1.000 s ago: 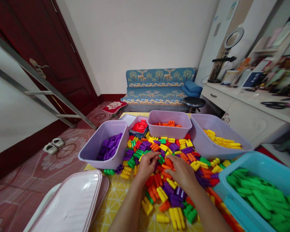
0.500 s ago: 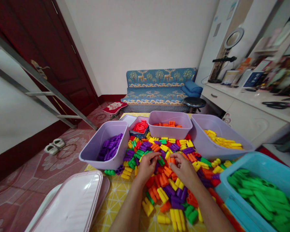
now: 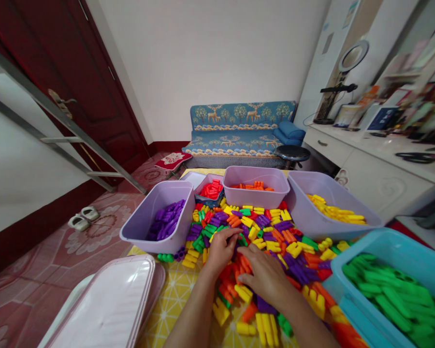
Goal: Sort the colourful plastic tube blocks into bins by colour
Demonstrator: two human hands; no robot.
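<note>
Many loose plastic toy pieces, ribbed like short joined tubes, lie in a mixed pile of purple, green, yellow, red and orange. My left hand (image 3: 222, 247) is at the middle of the pile, fingers curled together; whatever they may hold is hidden. My right hand (image 3: 266, 273) reaches low over a cluster of orange pieces (image 3: 244, 265), its thumb apart from its stretched fingers. Those orange pieces lie between the two hands. Yellow pieces (image 3: 266, 329) lie nearer me, below the right hand.
Lilac bins hold purple (image 3: 168, 220), orange (image 3: 253, 186) and yellow pieces (image 3: 335, 210). A small tub has red pieces (image 3: 210, 189), a turquoise bin green ones (image 3: 391, 290). Pale lids (image 3: 105, 304) lie left on the yellow patterned cloth (image 3: 174, 295). Beyond stands a blue sofa (image 3: 235, 140).
My right hand has moved down and nearer me, from holding an orange piece up beside the left hand to reaching over the orange cluster. The left hand has hardly moved.
</note>
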